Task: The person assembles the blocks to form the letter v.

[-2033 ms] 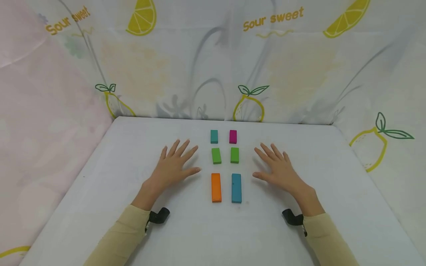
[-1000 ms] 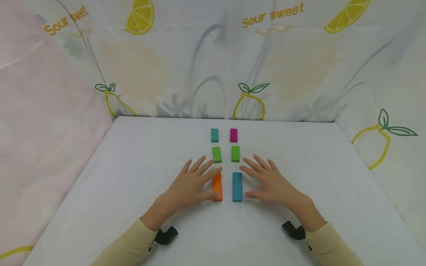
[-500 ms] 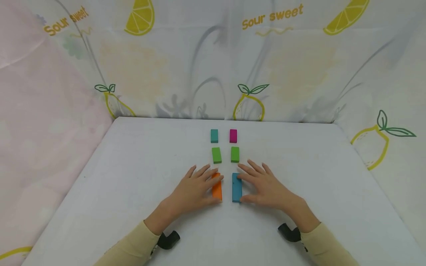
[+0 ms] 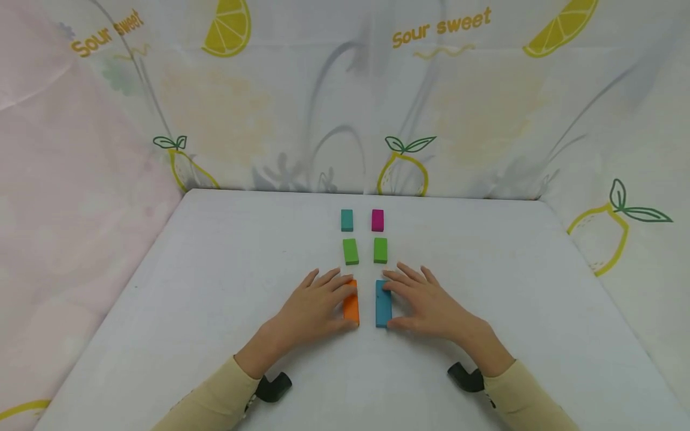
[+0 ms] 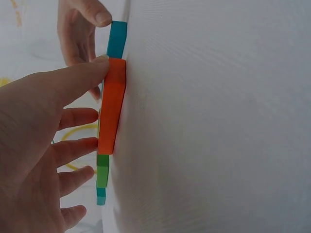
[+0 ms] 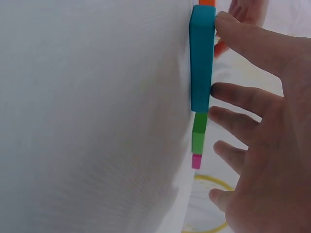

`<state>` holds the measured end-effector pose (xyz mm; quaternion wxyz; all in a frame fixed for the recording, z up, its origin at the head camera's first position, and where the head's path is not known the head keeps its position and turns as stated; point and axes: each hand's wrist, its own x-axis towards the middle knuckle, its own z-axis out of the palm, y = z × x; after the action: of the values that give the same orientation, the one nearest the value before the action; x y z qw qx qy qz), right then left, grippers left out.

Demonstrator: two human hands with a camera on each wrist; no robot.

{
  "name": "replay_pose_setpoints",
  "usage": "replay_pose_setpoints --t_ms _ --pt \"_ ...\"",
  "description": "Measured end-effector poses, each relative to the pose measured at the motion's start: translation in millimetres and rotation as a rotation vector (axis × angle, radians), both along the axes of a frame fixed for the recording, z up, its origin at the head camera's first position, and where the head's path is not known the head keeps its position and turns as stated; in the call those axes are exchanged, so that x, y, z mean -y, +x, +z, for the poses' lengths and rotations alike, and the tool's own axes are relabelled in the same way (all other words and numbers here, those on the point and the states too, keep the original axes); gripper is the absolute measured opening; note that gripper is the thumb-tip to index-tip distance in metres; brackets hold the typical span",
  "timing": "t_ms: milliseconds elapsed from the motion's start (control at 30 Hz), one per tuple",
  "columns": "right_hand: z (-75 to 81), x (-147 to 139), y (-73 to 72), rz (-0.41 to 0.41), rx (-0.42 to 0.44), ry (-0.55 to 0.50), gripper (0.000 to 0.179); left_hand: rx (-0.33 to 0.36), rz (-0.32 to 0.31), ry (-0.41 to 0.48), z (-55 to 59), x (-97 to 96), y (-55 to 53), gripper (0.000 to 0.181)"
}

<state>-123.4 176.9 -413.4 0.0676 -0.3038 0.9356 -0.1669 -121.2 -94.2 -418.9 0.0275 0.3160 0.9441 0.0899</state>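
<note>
In the head view my left hand (image 4: 315, 305) lies at the orange block (image 4: 351, 308), thumb at its near end and fingertips at its far part. Seen from the left wrist, the thumb touches the upper edge of this orange block (image 5: 112, 102), and the extended fingers do not wrap round it. My right hand (image 4: 433, 305) stands likewise at the blue block (image 4: 383, 305). In the right wrist view its thumb and index fingertip touch the upper side of the blue block (image 6: 201, 63), the other fingers spread. Both blocks lie on the white table.
Beyond the long blocks lie two green blocks, the left one (image 4: 350, 251) and the right one (image 4: 380, 250). Farther back are a teal block (image 4: 347, 220) and a magenta block (image 4: 378, 220). A lemon-print cloth (image 4: 474, 108) hangs behind the white table (image 4: 215, 263).
Both hands have moved inward and nearer the body, from beside the rows to the orange and blue blocks. Over the last half second they shift only slightly; the blocks stay in place.
</note>
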Motion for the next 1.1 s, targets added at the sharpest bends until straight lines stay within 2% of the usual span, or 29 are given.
replay_pose_setpoints --t_ms 367,533,800,1100 --pt "-1.7 2 0.6 0.004 0.027 -0.027 0.059 0.044 0.01 0.025 0.1 -1.5 -4.5 0.061" --pt "-2.0 2 0.5 0.002 0.032 -0.03 0.06 0.036 0.014 0.033 -0.6 -2.8 -7.1 0.059" --pt "-1.0 3 0.5 -0.007 0.039 -0.014 0.061 -0.013 0.0 0.047 -0.7 -3.8 -9.0 0.054" --pt "-0.2 3 1.0 -0.012 0.046 -0.017 0.06 -0.102 0.049 0.058 -2.9 -4.2 -11.6 0.048"
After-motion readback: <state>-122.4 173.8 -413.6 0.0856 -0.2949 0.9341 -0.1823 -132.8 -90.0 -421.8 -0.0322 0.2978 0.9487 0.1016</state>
